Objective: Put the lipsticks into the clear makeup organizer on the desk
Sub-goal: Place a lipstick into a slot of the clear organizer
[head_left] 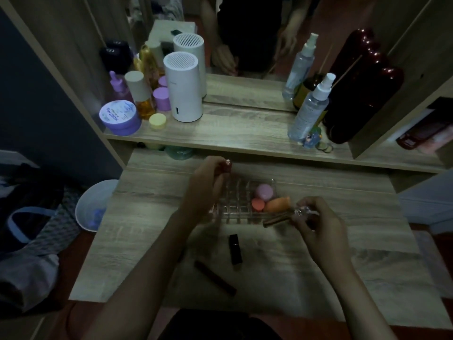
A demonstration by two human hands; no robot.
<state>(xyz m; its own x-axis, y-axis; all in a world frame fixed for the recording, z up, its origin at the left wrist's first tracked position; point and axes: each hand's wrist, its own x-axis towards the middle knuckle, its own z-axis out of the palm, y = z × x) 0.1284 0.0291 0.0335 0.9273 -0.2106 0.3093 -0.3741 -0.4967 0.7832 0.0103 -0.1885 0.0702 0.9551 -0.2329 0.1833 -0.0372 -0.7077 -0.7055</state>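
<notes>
The clear makeup organizer [239, 192] stands mid-desk, with a pink puff, an orange pad and an orange sponge in its right part. Above its back left corner, my left hand [204, 187] pinches a dark red lipstick [227, 166] upright. At the organizer's right front corner, my right hand [318, 222] grips a lipstick with a clear cap and brown tube [277, 220]. A black lipstick [235, 249] lies on the desk in front of the organizer. A slim dark red tube [215, 278] lies nearer me.
A raised shelf [232, 138] behind the desk carries a white cylinder [182, 87], purple jars, bottles, spray bottles [311, 106] and a dark red container [355, 89], with a mirror behind. A white bin [94, 204] and bags sit on the floor at left.
</notes>
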